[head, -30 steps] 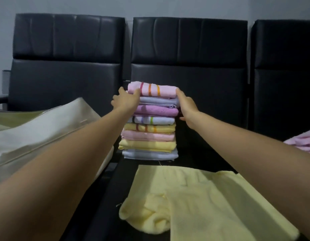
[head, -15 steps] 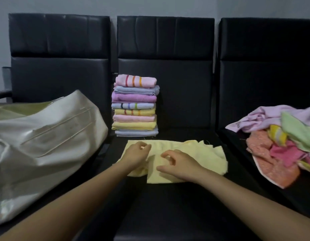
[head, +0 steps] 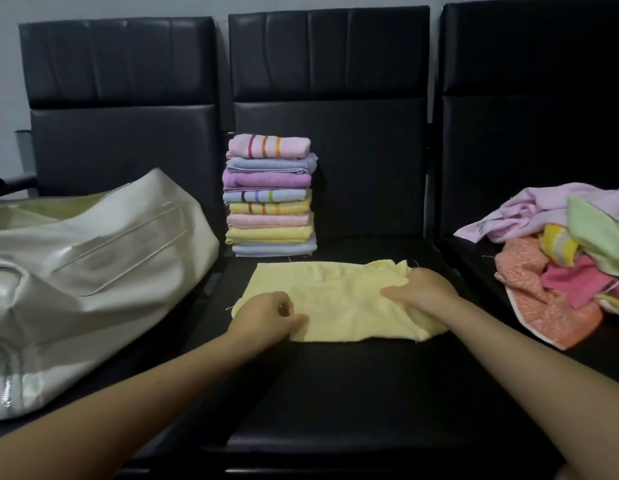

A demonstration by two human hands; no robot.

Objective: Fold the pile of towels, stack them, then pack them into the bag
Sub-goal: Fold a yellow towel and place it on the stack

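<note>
On the middle black seat [head: 336, 393], in front of the stack of folded towels [head: 270, 195], a yellow towel [head: 339, 303] is gripped at its left end by the curled left hand [head: 266, 315] and, apparently, bunched at its right end by the right hand [head: 422, 292], cream bag [head: 93, 282] left, unfolded pile [head: 561, 265] right.

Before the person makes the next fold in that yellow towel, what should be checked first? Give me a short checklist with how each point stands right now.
1. Left hand grips the yellow towel at its left edge: ok.
2. Right hand grips its right end: ok.
3. Towel lies flat and smooth: not ok, the right end is bunched.
4. Stack of folded towels stands upright behind it, apart from the towel: ok.
5. Bag within reach on the left seat: ok; whether it is open, cannot tell.
6. Unfolded pile remains on the right seat: ok.
</note>
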